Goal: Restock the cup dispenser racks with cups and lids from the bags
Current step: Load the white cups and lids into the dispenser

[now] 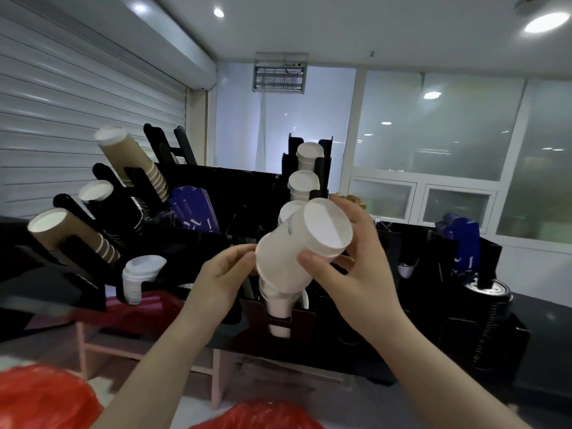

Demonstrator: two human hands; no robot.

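Observation:
A stack of white paper cups [297, 252] leans in mid-frame, bottom end up, its lower end set in a slot of the black dispenser rack [291, 320]. My right hand [349, 274] grips the upper part of the stack. From the left, my left hand [223, 274] touches the side of the stack with its fingertips. More white cup stacks [306, 156] stand in the slots behind. Brown cup stacks [133, 159] and a black one [108, 205] tilt out of the left rack. A short pile of white lids [139, 278] sits below them.
Red plastic bags [40, 397] lie at the bottom left and bottom middle. A pile of black lids [489, 317] stands at the right. Blue packets [195, 209] sit in the rack's bins. A pink stool frame [216, 366] stands under the counter.

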